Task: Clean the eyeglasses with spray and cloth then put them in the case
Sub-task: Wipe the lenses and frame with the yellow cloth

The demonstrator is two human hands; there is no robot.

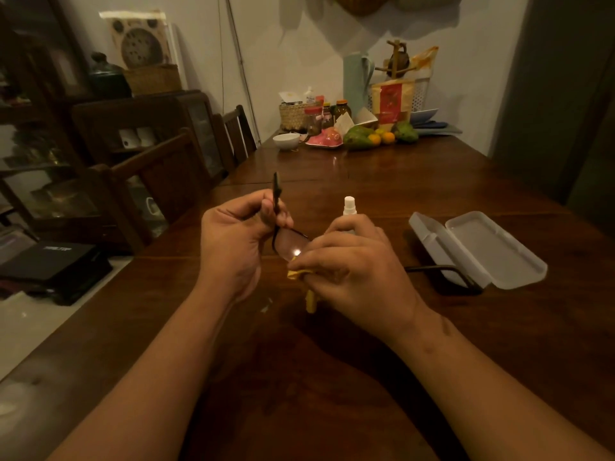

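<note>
Dark-framed eyeglasses (289,241) are held above the wooden table (332,377). My left hand (233,241) pinches them at the frame corner, one temple sticking up past my fingers. My right hand (349,264) presses a yellow cloth (294,273) against a lens; a strip of the cloth hangs below my palm. The other temple juts out to the right of my right hand. A small white spray bottle (350,205) stands upright just behind my right hand. A translucent white case (479,247) lies open on the table to the right.
At the table's far end stand a white bowl (286,141), jars, a woven basket, fruit (359,137) and a paper roll. Wooden chairs (166,181) line the left side. A dark cabinet and a black box (50,261) are at the left.
</note>
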